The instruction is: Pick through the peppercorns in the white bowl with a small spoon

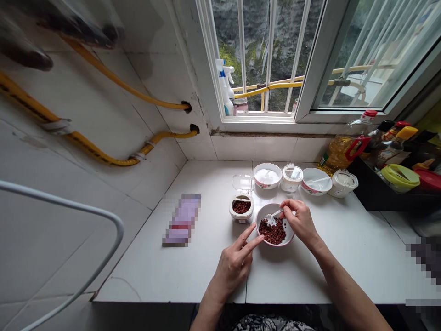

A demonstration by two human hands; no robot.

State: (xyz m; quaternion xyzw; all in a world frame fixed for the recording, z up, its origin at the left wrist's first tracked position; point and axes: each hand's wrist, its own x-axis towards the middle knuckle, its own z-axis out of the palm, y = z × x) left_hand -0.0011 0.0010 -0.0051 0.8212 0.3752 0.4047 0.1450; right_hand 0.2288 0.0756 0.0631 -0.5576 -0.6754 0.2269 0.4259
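My right hand (299,221) is closed in a pinch on the handle of a small white spoon (274,214). The spoon's head dips into a white bowl (292,238) of dark red-brown grains that look like Sichuan peppercorns (274,233). My left hand (237,257) has its fingers stretched out, with two fingertips touching the bowl's left rim. Just behind that hand stands a small seasoning jar (241,218), its clear lid (243,183) flipped up, holding more of the same grains.
Behind are a bowl of white powder (267,185), a lidded jar (291,179), a bowl with a white spoon (316,190) and another jar (343,185). An oil bottle (341,149) and a black condiment box (374,186) stand right. A blurred purple packet (182,220) lies left.
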